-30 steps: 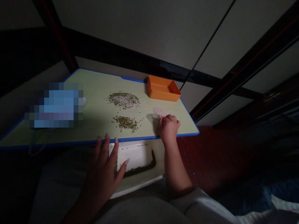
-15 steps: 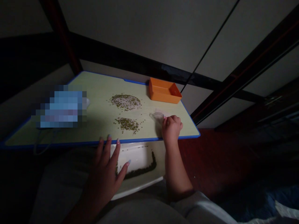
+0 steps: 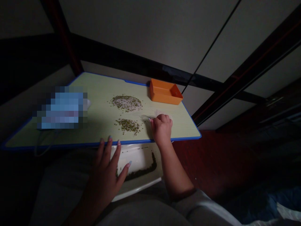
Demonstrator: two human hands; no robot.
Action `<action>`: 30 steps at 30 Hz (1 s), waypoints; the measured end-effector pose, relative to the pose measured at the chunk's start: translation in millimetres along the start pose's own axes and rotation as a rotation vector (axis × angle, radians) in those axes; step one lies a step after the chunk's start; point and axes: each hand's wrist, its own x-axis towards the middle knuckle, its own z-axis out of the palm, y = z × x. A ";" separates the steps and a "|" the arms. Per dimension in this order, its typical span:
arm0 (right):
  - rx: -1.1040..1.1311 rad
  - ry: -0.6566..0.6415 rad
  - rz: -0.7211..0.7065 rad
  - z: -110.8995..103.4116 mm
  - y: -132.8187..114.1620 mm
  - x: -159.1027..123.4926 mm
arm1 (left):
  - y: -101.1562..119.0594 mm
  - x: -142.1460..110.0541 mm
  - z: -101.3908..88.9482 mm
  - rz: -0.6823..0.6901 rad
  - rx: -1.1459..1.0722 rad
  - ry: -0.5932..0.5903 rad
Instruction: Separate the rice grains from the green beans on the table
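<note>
My right hand (image 3: pixel 162 128) is closed in a pinch on a small see-through, spoon-like thing (image 3: pixel 145 118) with a rounded end. That end is low over the pale yellow board (image 3: pixel 94 91), just right of two piles. The nearer, smaller pile (image 3: pixel 129 125) is of green grains, like mung beans. In the farther pile (image 3: pixel 127 103), green grains are mixed with whitish ones. A thin patch of whitish grains (image 3: pixel 160 112) lies just beyond my right hand. My left hand (image 3: pixel 107 169) is open, its fingers spread at the board's front edge, partly over a white basin (image 3: pixel 138 188).
Green grains line the inner edges of the basin below the board. An orange open box (image 3: pixel 166 92) stands at the board's back right. To the left is a blurred-out blue item (image 3: pixel 63 108) with a cord. Cabinet panels (image 3: pixel 145 34) rise behind the board.
My right hand has moved left with the see-through thing, bringing its rounded end closer to the piles. My left hand has stayed in place. The basin has shifted very slightly left.
</note>
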 end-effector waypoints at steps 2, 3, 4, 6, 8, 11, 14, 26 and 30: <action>0.016 -0.014 -0.055 0.9 -1.8 0.2 | -0.1 -0.4 0.2 0.002 0.000 0.002; 0.027 -0.016 -0.080 1.5 -2.2 0.1 | -0.2 -0.7 0.5 0.001 0.002 0.003; 0.038 -0.016 -0.104 2.2 -2.2 0.0 | -0.2 -1.1 0.8 0.000 0.003 0.004; 0.060 -0.007 -0.145 3.7 -1.6 -0.5 | -0.2 -1.9 1.6 -0.006 0.005 0.002; 0.079 0.006 -0.180 4.9 -0.5 -1.3 | -0.3 -2.1 2.2 -0.012 0.004 -0.003; 0.102 0.019 -0.220 5.3 1.1 -2.7 | -0.5 -1.7 2.5 -0.016 0.004 -0.012; 0.114 0.013 -0.232 3.5 2.2 -4.0 | -0.8 -1.0 2.3 -0.016 0.008 -0.015; 0.179 -0.053 -0.209 -5.1 12.2 -9.7 | -1.0 -2.5 1.0 -0.007 0.010 -0.002; 0.175 -0.056 -0.189 -5.4 16.9 -11.1 | -1.9 -2.7 1.4 -0.006 0.015 -0.003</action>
